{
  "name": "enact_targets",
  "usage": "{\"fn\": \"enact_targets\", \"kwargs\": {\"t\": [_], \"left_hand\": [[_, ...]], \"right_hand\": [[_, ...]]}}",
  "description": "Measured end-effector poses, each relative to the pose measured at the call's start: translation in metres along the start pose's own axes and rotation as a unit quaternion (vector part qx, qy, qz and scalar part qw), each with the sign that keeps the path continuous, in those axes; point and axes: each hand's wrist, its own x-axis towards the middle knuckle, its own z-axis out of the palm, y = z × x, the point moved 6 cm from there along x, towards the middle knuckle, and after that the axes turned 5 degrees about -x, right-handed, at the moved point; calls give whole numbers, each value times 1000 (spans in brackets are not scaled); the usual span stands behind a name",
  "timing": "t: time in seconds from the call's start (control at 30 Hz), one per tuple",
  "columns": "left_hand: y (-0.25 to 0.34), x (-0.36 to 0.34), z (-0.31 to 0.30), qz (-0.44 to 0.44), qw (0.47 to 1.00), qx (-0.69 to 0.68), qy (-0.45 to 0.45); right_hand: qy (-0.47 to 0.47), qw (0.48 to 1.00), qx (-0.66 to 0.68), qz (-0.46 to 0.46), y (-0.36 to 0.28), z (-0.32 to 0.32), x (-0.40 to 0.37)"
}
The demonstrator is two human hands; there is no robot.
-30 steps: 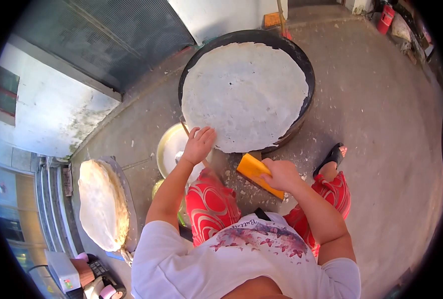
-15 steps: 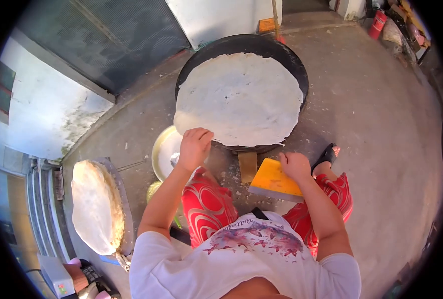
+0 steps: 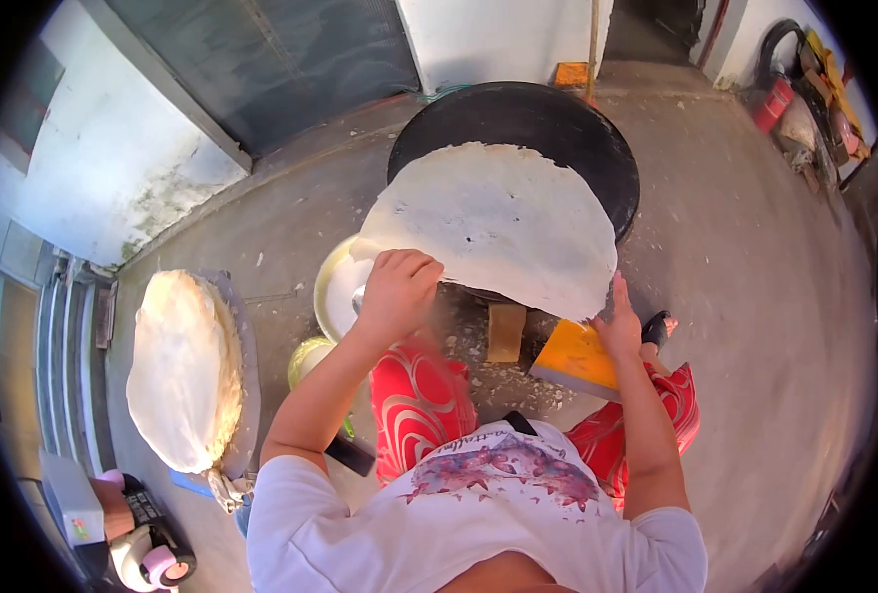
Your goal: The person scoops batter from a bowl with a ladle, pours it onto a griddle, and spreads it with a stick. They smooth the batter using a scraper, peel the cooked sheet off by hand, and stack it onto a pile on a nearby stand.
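Note:
A large thin pale flatbread [image 3: 498, 227] lies partly over a round black griddle [image 3: 567, 128] and hangs past its near edge toward me. My left hand [image 3: 397, 292] is closed on the flatbread's near left edge. At the near right edge, my right hand [image 3: 617, 321] has its fingers pointing forward, close against the bread. That hand also keeps hold of a yellow scraper [image 3: 577, 354] with a grey edge; its exact hold is partly hidden.
Left of my knees stand a pale bowl [image 3: 332, 296] and a smaller yellowish container [image 3: 307, 358]. Further left, a stack of flatbreads [image 3: 182, 371] rests on a board. A wooden block [image 3: 505, 331] sits below the griddle. A red cylinder [image 3: 773, 105] stands far right.
The flatbread has slid toward me, baring the far part of the griddle. My right hand has moved up to its near right edge with the scraper, fingers now extended. The left hand keeps its hold.

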Motion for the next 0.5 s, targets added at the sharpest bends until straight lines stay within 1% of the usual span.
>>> {"fn": "enact_targets", "kwargs": {"t": [0.07,0.2,0.27,0.3,0.37,0.4,0.47,0.5], "left_hand": [[0,-5,-7,-2,1000,2,5],[0,-14,-20,-7,1000,-3,9],[-2,-18,-26,-11,1000,-4,9],[-3,-20,-28,-12,1000,-6,9],[-7,-24,-35,-16,1000,-7,13],[-9,-24,-40,-14,1000,15,16],[-15,-25,-50,-16,999,39,22],[-20,-25,-59,-16,997,65,41]], "right_hand": [[21,997,-5,-78,-8,1,-2],[12,992,1,-128,-13,2,-9],[21,983,41,-178,-11,6,-11],[20,982,38,-183,-6,11,-12],[-25,969,183,-162,6,22,-9],[-26,969,179,-167,1,18,-9],[-32,968,212,-131,-4,10,-7],[-34,968,209,-136,-12,5,-5]]}}
